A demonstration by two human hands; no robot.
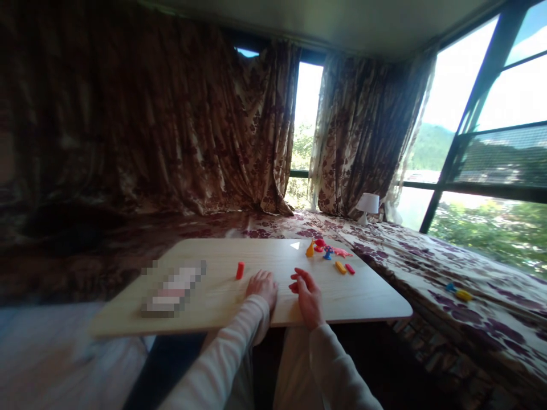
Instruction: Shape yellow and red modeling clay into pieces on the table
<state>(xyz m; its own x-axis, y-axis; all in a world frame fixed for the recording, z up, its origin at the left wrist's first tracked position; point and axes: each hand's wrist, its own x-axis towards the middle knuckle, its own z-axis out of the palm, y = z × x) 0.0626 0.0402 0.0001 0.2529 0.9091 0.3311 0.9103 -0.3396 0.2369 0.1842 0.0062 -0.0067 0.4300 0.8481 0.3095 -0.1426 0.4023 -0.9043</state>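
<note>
My left hand (262,287) lies palm down on the light wooden table (222,307), fingers stretched forward and nothing visible in it. Just left of its fingertips a small red cylinder (240,270) stands upright. My right hand (308,293) rests on its edge near the table's front, its loosely curled fingers apart and no object between them. Beyond it, to the right, lie a yellow stick (340,267) and a pink stick (350,269). Behind those are an orange cone-like piece (310,249), a red piece (319,245), a blue mushroom-shaped piece (327,253) and a pink animal-like figure (342,253).
A pixelated, box-like item (175,290) is on the table's left side. A small white piece (295,245) lies near the far edge. On the flowered cloth at the right are a blue piece (450,287) and a yellow piece (464,295). A white lamp (368,204) stands behind.
</note>
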